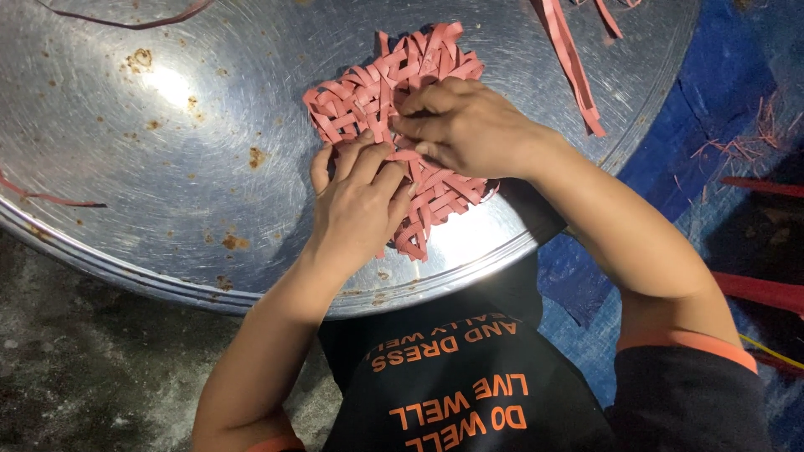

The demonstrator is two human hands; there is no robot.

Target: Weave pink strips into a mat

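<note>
Weaving pink strips into a mat (394, 100), centre of frame, on the round metal tray (126, 167).
I press my left hand (360, 201) flat, fingers together; my right hand (465, 125) pinches a strip. Tucking it next, I judge, needs steady tension.

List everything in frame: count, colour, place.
tray: 1, silver round metal with rust spots, fills upper left and centre
woven mat: 1, pink strips, part-woven, on tray under both hands
loose strips: a few, pink, on tray at top right
thin strips: 2, dark red, tray left edge and top left
tarp: 1, blue, right of tray
red strips: several, on tarp at right edge
floor: grey, lower left
left hand: pressing on mat
right hand: fingers pinching mat strips
</note>
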